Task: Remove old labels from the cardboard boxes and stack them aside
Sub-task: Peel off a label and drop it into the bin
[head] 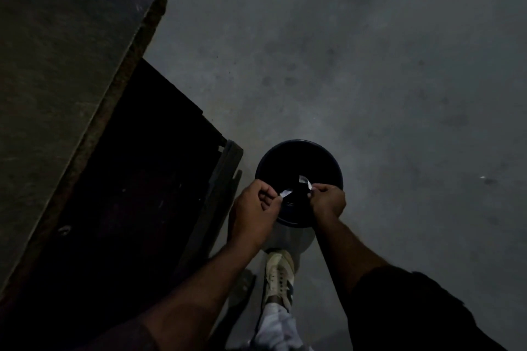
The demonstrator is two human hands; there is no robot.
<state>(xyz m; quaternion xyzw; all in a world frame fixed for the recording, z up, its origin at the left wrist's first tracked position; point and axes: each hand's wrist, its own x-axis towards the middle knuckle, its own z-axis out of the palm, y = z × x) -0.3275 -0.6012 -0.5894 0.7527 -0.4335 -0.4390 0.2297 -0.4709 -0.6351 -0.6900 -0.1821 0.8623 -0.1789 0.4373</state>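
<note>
Both hands hover over the open mouth of a round black bin on the floor. My left hand pinches one small white label scrap between thumb and fingers. My right hand pinches another white label scrap. The two scraps sit close together above the bin's dark inside. No cardboard box is in view.
A table with a worn brown edge fills the left side, with dark space under it. A dark frame piece stands beside the bin. My foot in a pale shoe is just behind the bin. Grey concrete floor spreads right.
</note>
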